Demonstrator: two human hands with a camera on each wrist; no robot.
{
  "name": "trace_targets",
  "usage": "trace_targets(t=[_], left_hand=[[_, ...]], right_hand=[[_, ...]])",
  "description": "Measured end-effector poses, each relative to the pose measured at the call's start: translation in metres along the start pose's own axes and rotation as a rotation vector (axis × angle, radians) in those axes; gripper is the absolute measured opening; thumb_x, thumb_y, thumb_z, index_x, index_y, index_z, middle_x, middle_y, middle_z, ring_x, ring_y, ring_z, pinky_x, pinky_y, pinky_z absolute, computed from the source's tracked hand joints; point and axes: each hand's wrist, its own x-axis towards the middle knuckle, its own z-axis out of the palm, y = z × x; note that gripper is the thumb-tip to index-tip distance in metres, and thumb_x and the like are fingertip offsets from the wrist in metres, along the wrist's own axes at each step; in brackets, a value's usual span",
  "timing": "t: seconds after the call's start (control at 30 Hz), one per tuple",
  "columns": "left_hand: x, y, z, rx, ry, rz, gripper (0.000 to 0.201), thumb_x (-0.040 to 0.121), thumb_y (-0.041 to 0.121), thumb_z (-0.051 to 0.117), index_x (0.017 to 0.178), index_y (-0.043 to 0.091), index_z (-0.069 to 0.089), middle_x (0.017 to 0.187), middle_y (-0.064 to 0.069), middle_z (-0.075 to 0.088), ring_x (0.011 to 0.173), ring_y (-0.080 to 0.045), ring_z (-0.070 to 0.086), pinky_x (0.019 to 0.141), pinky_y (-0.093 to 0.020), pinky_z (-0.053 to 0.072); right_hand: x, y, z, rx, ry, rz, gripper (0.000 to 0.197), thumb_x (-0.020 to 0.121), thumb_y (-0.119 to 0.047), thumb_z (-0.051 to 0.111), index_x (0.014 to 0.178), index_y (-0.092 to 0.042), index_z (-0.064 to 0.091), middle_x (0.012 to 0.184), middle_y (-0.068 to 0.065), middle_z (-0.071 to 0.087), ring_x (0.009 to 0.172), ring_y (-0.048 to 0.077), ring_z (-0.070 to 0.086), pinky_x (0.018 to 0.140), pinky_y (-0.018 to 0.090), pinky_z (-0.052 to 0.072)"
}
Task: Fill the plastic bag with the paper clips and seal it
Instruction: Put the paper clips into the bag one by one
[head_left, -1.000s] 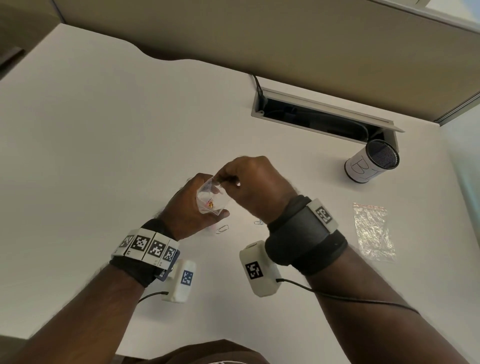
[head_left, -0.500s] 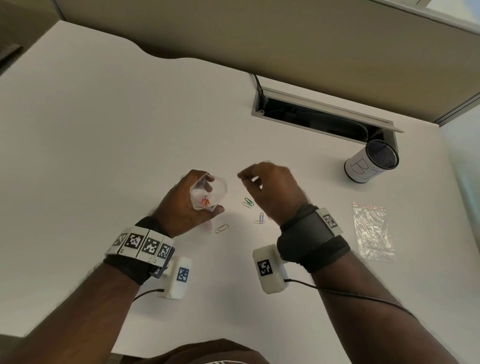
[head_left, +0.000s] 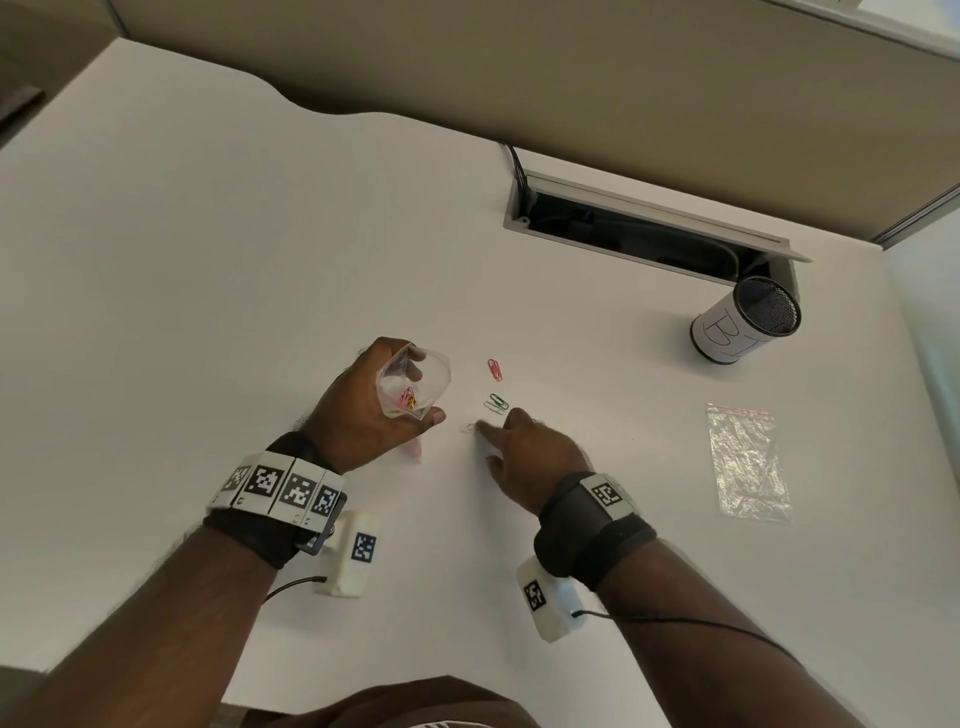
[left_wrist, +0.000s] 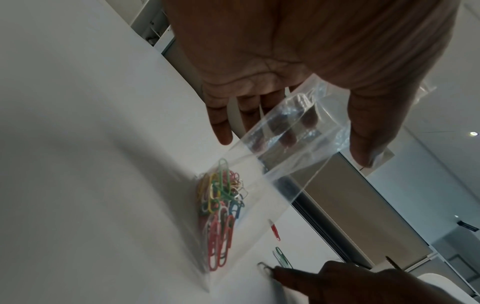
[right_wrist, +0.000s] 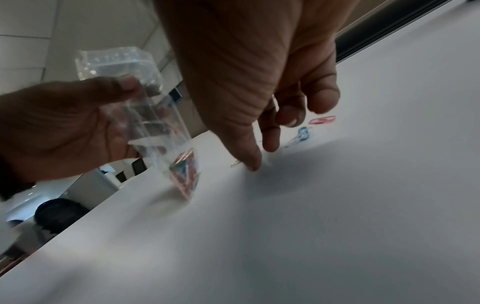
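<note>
Plastic bag (head_left: 412, 384), clear, is gripped in our left hand (head_left: 371, 410) near the middle of the white surface (head_left: 208, 291); its mouth stands open and its bottom corner touches the surface. A cluster of coloured paper clips (left_wrist: 221, 214) lies inside. Our right hand (head_left: 530, 452) rests just beside it, fingers extended and holding nothing, one fingertip touching a pale paper clip (head_left: 469, 427). A green clip (head_left: 497, 402) and a red clip (head_left: 495, 369) lie loose beyond it. A second bag (head_left: 748, 462) lies flat near the right edge, a mesh cup (head_left: 745, 325) behind it.

Black wristbands (head_left: 592, 530) carry checkered marker tags and white cabled cameras (head_left: 545, 603) (brown shirt, seemingly).
</note>
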Motion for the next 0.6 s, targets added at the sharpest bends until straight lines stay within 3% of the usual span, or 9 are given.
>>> trace_targets(t=[0.13,0.3,0.4,0.5,0.6], left_hand=[[0.0,0.001,0.002,-0.014,-0.001,0.002,0.067,0.059,0.056,0.073,0.112,0.023,0.05,0.102,0.009,0.061,0.107,-0.005,0.056,0.086,-0.008,0.038],[0.0,0.001,0.001,-0.007,-0.003,0.005,0.066,0.059,0.054,0.075,0.112,0.023,0.05,0.102,0.007,0.061,0.11,-0.008,0.056,0.085,-0.011,0.037],[0.0,0.0,0.0,-0.011,0.005,0.009,0.066,0.059,0.057,0.072,0.111,0.024,0.05,0.102,0.007,0.062,0.109,-0.004,0.055,0.084,-0.006,0.036],[0.001,0.001,0.002,-0.019,0.001,0.007,0.066,0.059,0.057,0.072,0.111,0.024,0.05,0.102,0.007,0.062,0.108,-0.002,0.055,0.082,-0.002,0.035],[0.001,0.001,0.003,-0.016,0.001,0.012,0.064,0.06,0.056,0.073,0.111,0.025,0.05,0.102,0.007,0.062,0.108,-0.005,0.056,0.085,-0.004,0.037]], right_hand=[[0.009,0.022,-0.007,0.073,0.045,0.13,0.045,0.093,-0.032,0.041,0.138,-0.032,0.039,0.12,0.009,0.048,0.103,0.034,0.059,0.083,0.037,0.049],[0.012,0.051,-0.014,0.274,0.242,0.233,0.027,0.09,-0.022,0.052,0.115,-0.023,0.061,0.115,0.006,0.056,0.099,0.024,0.061,0.086,0.033,0.049],[0.009,0.063,-0.012,0.351,0.18,0.311,0.036,0.084,-0.029,0.063,0.118,-0.019,0.057,0.117,0.008,0.055,0.104,0.023,0.058,0.09,0.03,0.046],[0.007,0.058,-0.005,0.332,0.114,0.304,0.052,0.077,-0.039,0.071,0.121,-0.018,0.053,0.118,0.008,0.051,0.109,0.025,0.053,0.095,0.037,0.047],[0.012,0.048,0.0,0.296,0.141,0.318,0.041,0.079,-0.032,0.07,0.115,-0.017,0.058,0.114,0.009,0.052,0.106,0.027,0.054,0.09,0.038,0.049]])
